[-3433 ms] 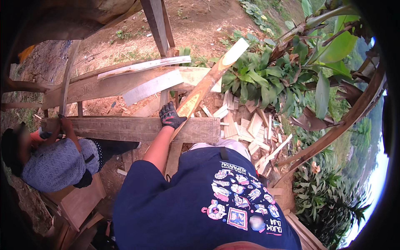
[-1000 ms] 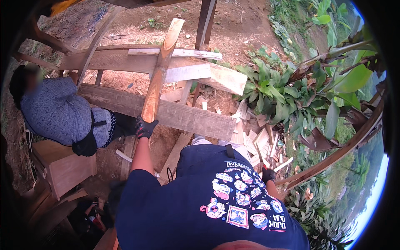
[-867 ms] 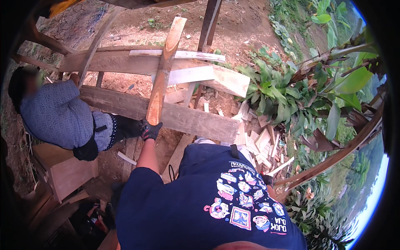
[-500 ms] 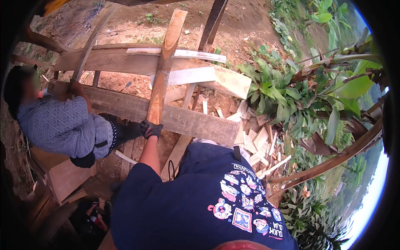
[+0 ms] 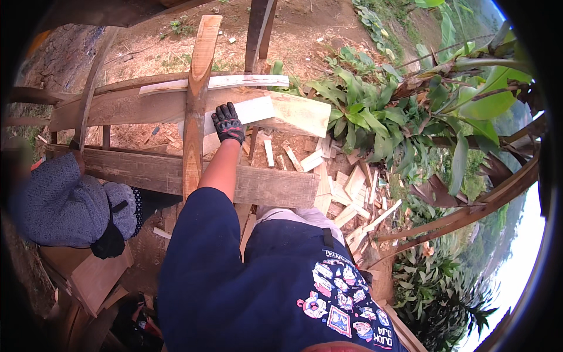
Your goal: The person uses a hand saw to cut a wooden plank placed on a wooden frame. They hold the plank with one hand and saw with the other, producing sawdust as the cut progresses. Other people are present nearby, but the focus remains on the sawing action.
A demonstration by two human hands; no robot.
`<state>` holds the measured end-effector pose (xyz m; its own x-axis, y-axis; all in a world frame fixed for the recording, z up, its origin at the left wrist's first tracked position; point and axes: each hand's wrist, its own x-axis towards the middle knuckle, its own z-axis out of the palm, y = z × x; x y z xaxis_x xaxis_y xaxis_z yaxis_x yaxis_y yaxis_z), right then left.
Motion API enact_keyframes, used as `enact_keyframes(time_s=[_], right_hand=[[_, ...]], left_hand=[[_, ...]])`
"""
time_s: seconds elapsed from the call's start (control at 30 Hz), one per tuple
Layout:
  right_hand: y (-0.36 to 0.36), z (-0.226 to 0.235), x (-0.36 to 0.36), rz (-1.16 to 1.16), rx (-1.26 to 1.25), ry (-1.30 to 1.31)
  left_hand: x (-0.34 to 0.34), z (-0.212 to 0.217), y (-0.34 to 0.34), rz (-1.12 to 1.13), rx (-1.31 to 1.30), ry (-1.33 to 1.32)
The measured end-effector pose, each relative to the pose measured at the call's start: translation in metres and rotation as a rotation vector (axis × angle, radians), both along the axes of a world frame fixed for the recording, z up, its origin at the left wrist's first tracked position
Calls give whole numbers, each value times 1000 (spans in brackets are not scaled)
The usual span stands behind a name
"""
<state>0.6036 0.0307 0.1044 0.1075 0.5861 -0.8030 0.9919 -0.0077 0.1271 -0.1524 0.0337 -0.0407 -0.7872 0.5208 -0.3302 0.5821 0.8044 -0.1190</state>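
- Grip: your gloved left hand [image 5: 227, 124] rests over a short pale board [image 5: 258, 110], palm side down, fingers reaching out along its far edge. The thumb is hidden, so you cannot tell from this view whether the grip is spread on the wood or pinching its edge.
- Your right hand does not show.
- The pale board lies aslant on the rear plank [image 5: 311, 111] of your worktop [image 5: 141, 167], a rough stand of two planks, and juts over that plank's near edge; the hand probably steadies it there.
- Just left of your hand, a long orange-brown board [image 5: 194, 132] crosses both planks. Its near end overlaps the front plank [image 5: 281, 186], its far end points past the worktop's far edge, and it covers the pale board's left end. Lying across both planks, it seems well supported, and its weight may help keep the pale board in place.
- Under the long board too, a thin whitish strip [image 5: 249, 81] follows the rear plank's far edge.
- At the worktop's left end stands a co-worker in a grey patterned top [image 5: 56, 199]; their hands are unclear.
- Beyond the right end of the front plank, wood offcuts [image 5: 355, 182] lie heaped on the ground, with leafy plants [image 5: 352, 94] farther off.
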Motion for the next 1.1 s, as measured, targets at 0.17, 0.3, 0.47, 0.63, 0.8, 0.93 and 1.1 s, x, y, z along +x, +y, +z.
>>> enact_keyframes(time_s=[0.17,0.3,0.47,0.63,0.8,0.93,1.1], right_hand=[[-16,9,11,-87,18,-6],[-6,0,1,-82,12,15],[-3,-7,3,-96,19,24],[8,-15,1,-79,17,45],[22,-29,-4,-36,12,69],[26,-36,-5,-22,17,76],[32,-44,-8,-13,19,97]], left_hand=[[-3,-9,29,-27,-31,28],[-29,-2,25,-101,-34,59],[-24,14,36,-47,-4,51],[-24,40,27,-23,85,-35],[-37,60,-1,-89,209,-139],[-37,110,-7,-261,300,-435],[-13,184,27,-303,406,-577]])
